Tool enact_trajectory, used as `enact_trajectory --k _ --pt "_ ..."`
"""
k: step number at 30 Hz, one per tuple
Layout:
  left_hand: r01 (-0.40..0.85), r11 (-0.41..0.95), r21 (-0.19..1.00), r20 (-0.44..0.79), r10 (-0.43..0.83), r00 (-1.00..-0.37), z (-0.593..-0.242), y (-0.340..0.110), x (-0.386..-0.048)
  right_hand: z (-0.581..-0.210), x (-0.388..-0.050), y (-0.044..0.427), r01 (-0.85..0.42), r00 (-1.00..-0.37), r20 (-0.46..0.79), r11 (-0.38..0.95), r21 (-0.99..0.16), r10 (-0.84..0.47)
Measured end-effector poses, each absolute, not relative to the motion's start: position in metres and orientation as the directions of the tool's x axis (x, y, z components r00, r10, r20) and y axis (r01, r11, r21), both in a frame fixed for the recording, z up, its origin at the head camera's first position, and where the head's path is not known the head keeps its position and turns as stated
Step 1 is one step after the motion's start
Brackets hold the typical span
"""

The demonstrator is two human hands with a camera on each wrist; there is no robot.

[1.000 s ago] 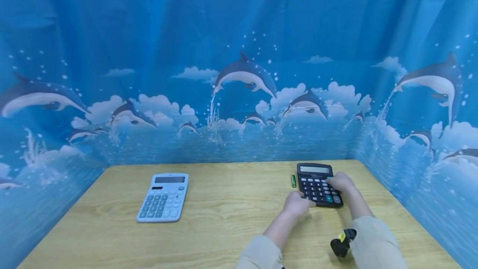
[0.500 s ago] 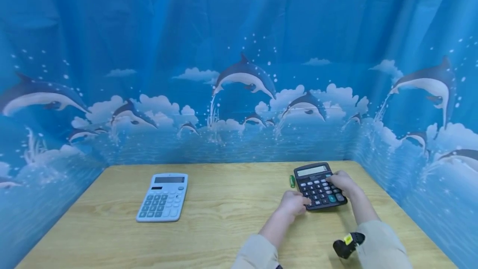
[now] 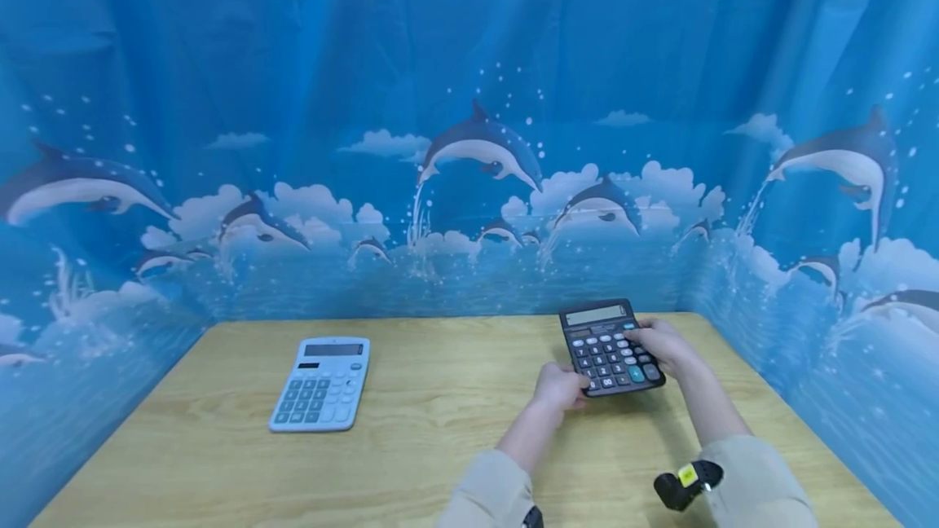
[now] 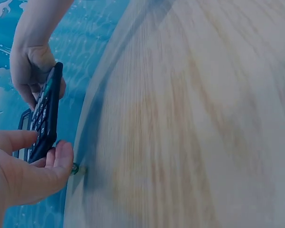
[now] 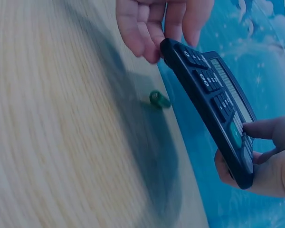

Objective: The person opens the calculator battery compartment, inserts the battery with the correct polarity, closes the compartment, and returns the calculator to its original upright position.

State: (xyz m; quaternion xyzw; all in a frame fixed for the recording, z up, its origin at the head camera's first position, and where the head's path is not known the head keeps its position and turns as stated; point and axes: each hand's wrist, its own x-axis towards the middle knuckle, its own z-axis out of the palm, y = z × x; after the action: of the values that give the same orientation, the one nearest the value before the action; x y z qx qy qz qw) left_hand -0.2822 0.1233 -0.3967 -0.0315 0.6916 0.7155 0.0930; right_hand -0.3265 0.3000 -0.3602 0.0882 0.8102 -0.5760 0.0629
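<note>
A black calculator (image 3: 607, 355) is held up off the wooden table, its keys and display facing up toward the head camera. My left hand (image 3: 559, 388) pinches its lower left corner, thumb on the keys and fingers beneath. At the right edge my right hand (image 3: 663, 346) grips it, thumb over the side keys and fingers behind, as the right wrist view shows. Below the calculator, a small green battery-like cylinder (image 5: 159, 99) lies on the table; the calculator hides it in the head view.
A pale blue-white calculator (image 3: 320, 385) lies on the left part of the wooden table (image 3: 440, 430). A blue curtain (image 3: 469, 145) printed with dolphins stands along the back and both sides. A black wrist camera (image 3: 688, 486) juts from the right sleeve.
Both hands have raised the black calculator from the table and tilted it, shifting it slightly left. The green cylinder, earlier visible beside it, is now covered in the head view.
</note>
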Motion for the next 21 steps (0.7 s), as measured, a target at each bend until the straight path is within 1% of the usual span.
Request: enact_trajectory --k 7,12,17,21 --pt "-0.137 0.025 0.990 -0.139 0.056 -0.989 -0.390 0.103 -0.286 -0.354 -0.330 0.275 0.213 -0.976 -0.189 0.304 -0.929 0.106" --pt "-0.105 0.093 0.990 -0.110 0.046 -0.993 -0.389 0.086 -0.289 -0.353 -0.330 0.257 0.183 -0.981 -0.149 0.333 -0.925 0.124" --pt "-0.102 0.150 0.983 -0.111 0.047 -0.993 -0.386 0.065 -0.292 -0.355 -0.328 0.242 0.141 -0.987 -0.102 0.375 -0.916 0.120" --pt "-0.076 0.208 0.975 -0.089 0.054 -0.995 -0.378 0.046 -0.295 -0.355 -0.327 0.232 0.118 -0.992 -0.094 0.326 -0.938 0.088"
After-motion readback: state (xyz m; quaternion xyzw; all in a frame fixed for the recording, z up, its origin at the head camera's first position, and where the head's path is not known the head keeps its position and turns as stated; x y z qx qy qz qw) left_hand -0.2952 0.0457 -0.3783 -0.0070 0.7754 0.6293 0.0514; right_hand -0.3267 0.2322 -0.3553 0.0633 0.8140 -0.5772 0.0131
